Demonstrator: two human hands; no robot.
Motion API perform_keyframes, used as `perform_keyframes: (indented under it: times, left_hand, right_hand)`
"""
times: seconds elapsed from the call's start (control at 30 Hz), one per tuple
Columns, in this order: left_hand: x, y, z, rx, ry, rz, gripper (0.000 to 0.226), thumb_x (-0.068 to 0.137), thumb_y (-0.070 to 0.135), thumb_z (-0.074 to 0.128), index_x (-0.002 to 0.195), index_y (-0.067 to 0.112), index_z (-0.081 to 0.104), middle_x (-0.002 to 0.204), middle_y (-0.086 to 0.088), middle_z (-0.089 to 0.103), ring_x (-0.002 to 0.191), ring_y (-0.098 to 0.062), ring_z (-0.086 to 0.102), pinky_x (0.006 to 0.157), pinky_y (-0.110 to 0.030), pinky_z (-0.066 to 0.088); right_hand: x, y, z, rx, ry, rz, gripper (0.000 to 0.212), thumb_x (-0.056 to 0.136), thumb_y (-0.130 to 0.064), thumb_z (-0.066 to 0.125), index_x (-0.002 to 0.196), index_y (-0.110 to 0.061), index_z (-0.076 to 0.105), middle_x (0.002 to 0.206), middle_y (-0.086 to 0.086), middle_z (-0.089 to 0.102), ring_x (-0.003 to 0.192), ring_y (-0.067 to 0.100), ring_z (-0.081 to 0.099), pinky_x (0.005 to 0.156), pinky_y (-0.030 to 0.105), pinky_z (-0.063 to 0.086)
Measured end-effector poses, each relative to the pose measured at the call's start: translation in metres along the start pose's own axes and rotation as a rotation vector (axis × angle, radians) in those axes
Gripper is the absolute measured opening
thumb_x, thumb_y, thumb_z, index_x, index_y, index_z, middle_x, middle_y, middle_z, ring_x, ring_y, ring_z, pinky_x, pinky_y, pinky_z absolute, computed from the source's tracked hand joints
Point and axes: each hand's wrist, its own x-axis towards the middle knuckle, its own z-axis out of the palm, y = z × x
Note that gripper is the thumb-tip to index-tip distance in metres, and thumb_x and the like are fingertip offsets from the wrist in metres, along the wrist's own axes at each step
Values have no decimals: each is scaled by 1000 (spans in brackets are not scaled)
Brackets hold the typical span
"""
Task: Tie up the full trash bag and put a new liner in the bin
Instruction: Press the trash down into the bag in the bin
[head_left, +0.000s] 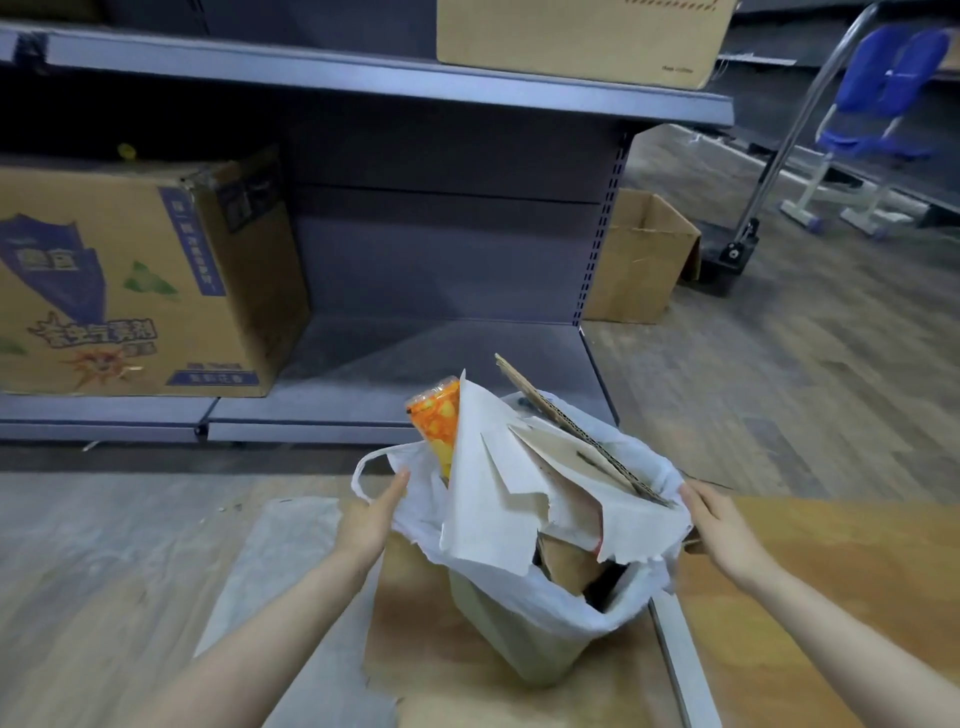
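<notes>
At lower centre, the left hand (370, 519) grips the bag (519, 597) handle, the right hand (719, 525) pinches its opposite rim; paper (488, 493) overflows the bin (498, 639).

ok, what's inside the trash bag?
The trash bag holds torn white paper, a corrugated cardboard strip, an orange packet and brown cardboard. Anything deeper is covered.
</notes>
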Motion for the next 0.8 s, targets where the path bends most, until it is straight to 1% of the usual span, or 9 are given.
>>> perform_keyframes:
  times: [0.1,0.2,0.27,0.33,0.47,0.53,0.63,0.73,0.8]
  left_hand:
    - [3,7,5,-389,-263,-145,45,90,38,59,122,6,56,108,-13,66,92,-27,62,81,-42,47]
    - [7,22,7,-494,-173,10,31,97,15,50,116,-7,56,108,-22,64,81,-26,62,72,-37,49]
    - [5,32,3,-475,-92,117,28,99,14,44,106,-7,61,106,-21,65,84,-26,63,75,-35,51]
    - [-1,41,-5,-430,-26,214,28,100,17,42,96,-1,64,102,-18,67,86,-24,66,76,-34,53]
    - [-15,57,-24,-370,19,360,23,99,16,45,97,2,63,96,-15,70,87,-22,68,74,-34,55]
    - [-22,66,-33,-332,21,409,19,97,15,50,91,5,65,92,-13,71,83,-20,70,74,-38,56]
    - [-30,80,-42,-228,58,488,16,95,18,54,84,13,64,81,-5,71,64,-10,70,66,-28,55]
    - [-37,91,-46,-131,81,575,17,95,19,55,81,14,64,72,-5,68,51,-9,67,51,-19,53]
    - [-41,96,-46,-78,77,631,18,94,19,55,79,15,63,69,-5,66,48,-9,65,50,-18,53]
  right_hand:
    - [2,1,-3,-3,-26,18,27,102,-20,34,92,-6,55,76,8,52,67,17,49,62,27,40]
    - [4,7,-4,31,-25,45,32,104,-24,29,103,-6,55,99,8,58,86,12,54,73,26,40]
    - [8,14,-4,41,-12,91,41,105,-23,25,111,6,54,112,19,58,108,28,55,87,33,39]
    - [12,19,-2,56,-6,173,36,104,-21,27,113,1,55,113,16,58,114,36,51,91,39,36]
    - [18,26,2,100,-46,388,29,100,-20,32,124,-26,48,118,4,58,110,29,55,90,45,33]
    - [20,26,5,159,-52,399,23,99,-18,33,111,-19,53,101,6,63,89,26,60,80,41,41]
    - [23,24,8,311,-22,433,23,100,-9,36,92,-6,57,78,13,59,66,28,53,60,37,45]
    - [25,21,7,270,-47,412,22,96,1,37,90,-3,58,76,13,57,66,26,50,62,35,45]
    - [25,17,2,195,-26,357,25,92,4,39,85,-5,61,74,10,60,69,22,51,71,35,44]
